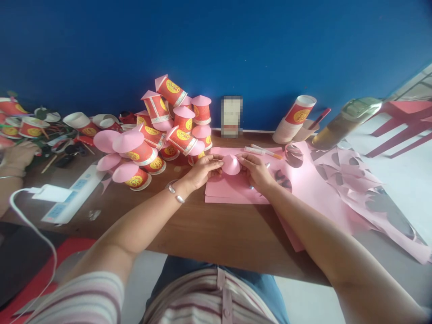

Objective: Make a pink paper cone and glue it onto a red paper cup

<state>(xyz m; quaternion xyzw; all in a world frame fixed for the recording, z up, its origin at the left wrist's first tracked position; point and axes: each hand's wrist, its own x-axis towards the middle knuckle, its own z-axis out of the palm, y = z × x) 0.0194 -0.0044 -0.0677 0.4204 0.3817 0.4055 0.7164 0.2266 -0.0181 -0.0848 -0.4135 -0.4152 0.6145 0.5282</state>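
Note:
Both my hands meet over a stack of pink paper sheets (232,189) on a brown wooden table (209,229). Between them is a small pink paper cone (231,164). My left hand (202,170), with a bracelet on the wrist, pinches the cone's left edge. My right hand (255,171) grips its right edge with curled fingers. A pile of red paper cups topped with pink cones (162,130) lies just left of my left hand.
Markers (263,152) lie behind the sheets. A stack of red cups (293,119) leans at the back right beside a bottle (347,119). Pink sheets with cut-out holes (357,189) spread right. A white power strip (72,193) and another person's hand (18,155) are at left.

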